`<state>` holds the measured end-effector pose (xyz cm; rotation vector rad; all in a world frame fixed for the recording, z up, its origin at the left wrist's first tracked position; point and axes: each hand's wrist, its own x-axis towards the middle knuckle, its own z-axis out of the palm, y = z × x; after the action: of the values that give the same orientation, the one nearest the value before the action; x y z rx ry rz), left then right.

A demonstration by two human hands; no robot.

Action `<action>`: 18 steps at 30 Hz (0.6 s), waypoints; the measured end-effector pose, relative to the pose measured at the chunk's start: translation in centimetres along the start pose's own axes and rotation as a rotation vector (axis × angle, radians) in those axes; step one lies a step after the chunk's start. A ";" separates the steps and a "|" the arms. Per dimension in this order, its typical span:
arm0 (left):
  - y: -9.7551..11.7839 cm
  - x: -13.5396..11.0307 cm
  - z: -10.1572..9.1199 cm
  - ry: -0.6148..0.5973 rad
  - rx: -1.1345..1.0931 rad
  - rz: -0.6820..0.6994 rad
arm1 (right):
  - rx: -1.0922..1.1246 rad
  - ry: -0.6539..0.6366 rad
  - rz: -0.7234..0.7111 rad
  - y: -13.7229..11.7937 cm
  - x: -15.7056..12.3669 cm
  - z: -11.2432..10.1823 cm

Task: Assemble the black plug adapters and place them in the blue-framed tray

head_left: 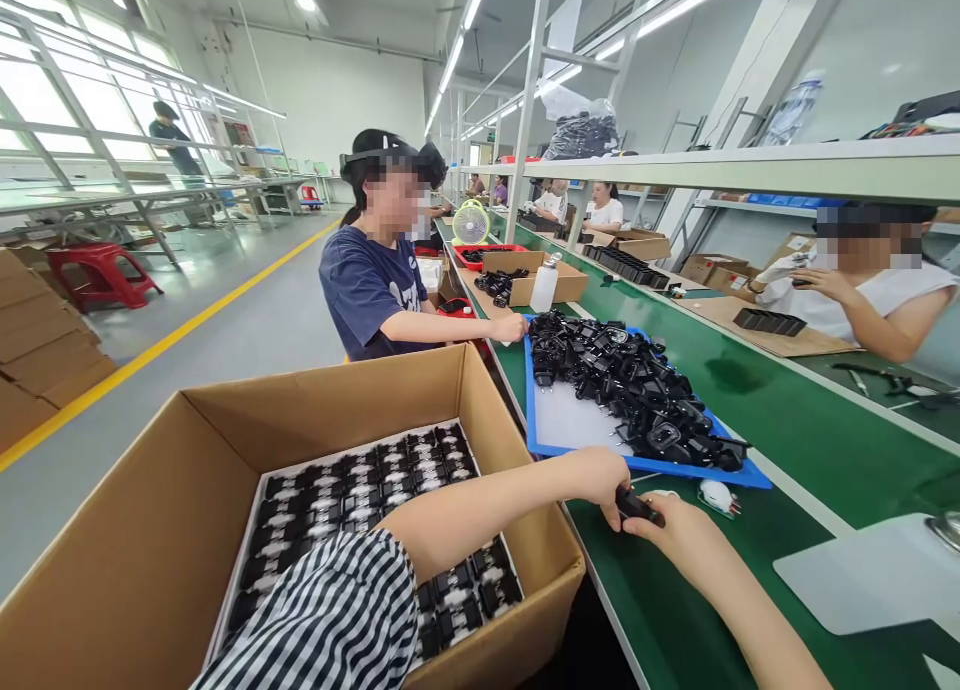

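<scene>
My left hand (596, 478) and my right hand (675, 535) meet over the green bench near its front edge. Between them is a black plastic part (636, 508), apparently a plug adapter, with the fingers of both hands closed around its ends. Just beyond my right hand lies a small white plug piece (718, 498) with metal pins. A blue-rimmed tray (536, 440) behind my hands carries a heap of black plug parts (637, 390). Under my left forearm stands an open cardboard box (517, 420), in which black and white parts (360, 480) sit in rows.
Across the tray's far left corner, a person in dark blue (375, 300) rests a hand at its rim. A white bottle (545, 282) and a carton (570, 282) stand beyond. Another person (892, 290) works opposite. At right lies a pale, flat-sided container (862, 570).
</scene>
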<state>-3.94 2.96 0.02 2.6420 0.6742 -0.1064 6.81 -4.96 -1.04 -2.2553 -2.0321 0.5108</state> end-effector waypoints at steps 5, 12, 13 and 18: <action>-0.1 1.0 -0.3 -0.052 0.035 0.004 | -0.013 0.008 -0.020 -0.1 0.1 0.0; -1.8 -0.5 1.9 0.062 -0.181 0.051 | 0.077 0.030 0.009 0.4 0.3 0.4; -1.9 -0.8 2.1 0.084 -0.208 0.045 | 0.102 0.031 0.017 0.5 0.2 0.5; -0.6 -0.6 1.2 0.048 -0.053 -0.099 | 0.278 0.036 0.061 0.8 -0.3 0.4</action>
<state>-4.72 2.72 -1.24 2.5679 0.8128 -0.0535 7.47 -5.39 -1.63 -2.1481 -1.7546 0.7030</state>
